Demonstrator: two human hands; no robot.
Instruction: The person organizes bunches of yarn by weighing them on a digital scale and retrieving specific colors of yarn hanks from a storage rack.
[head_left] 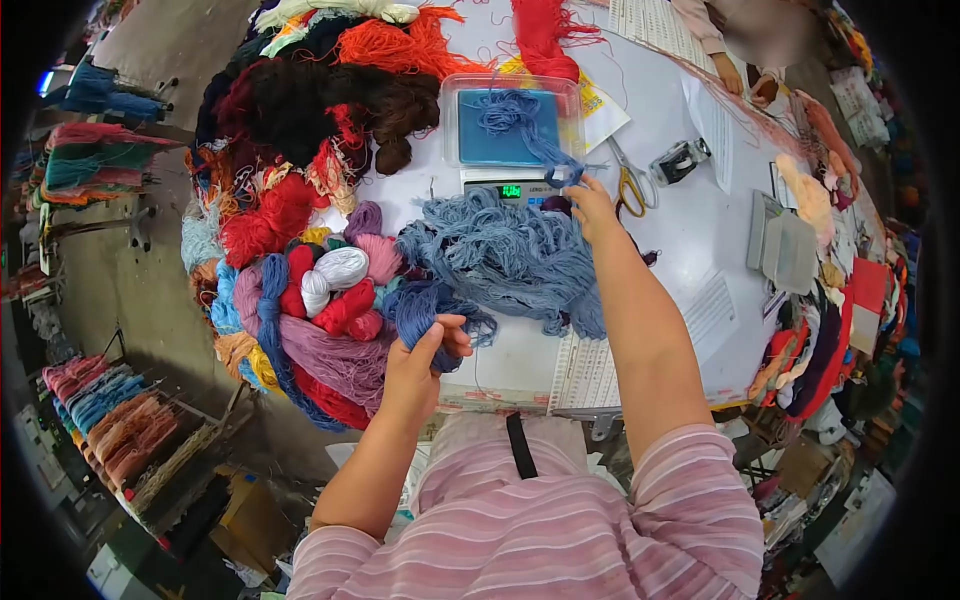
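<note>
My left hand (428,365) is closed around a hank of dark blue yarn (415,308) at the table's front edge. My right hand (594,208) reaches forward, its fingers pinched at a strand of blue yarn (560,165) that trails over the rim of a transparent plastic tray (452,120). More of that strand lies loosely bunched on the tray's blue base. The tray rests on a digital scale with a lit green display (510,191), whose digits I cannot read surely. Between my hands spreads a large heap of grey-blue yarn (500,255).
Many coloured hanks (335,280) are piled at the left. Scissors with yellow handles (633,185) and a black-and-clear object (680,160) lie right of the scale. Another person's hand (730,75) is at the far right. Yarn racks (130,420) stand beyond the table.
</note>
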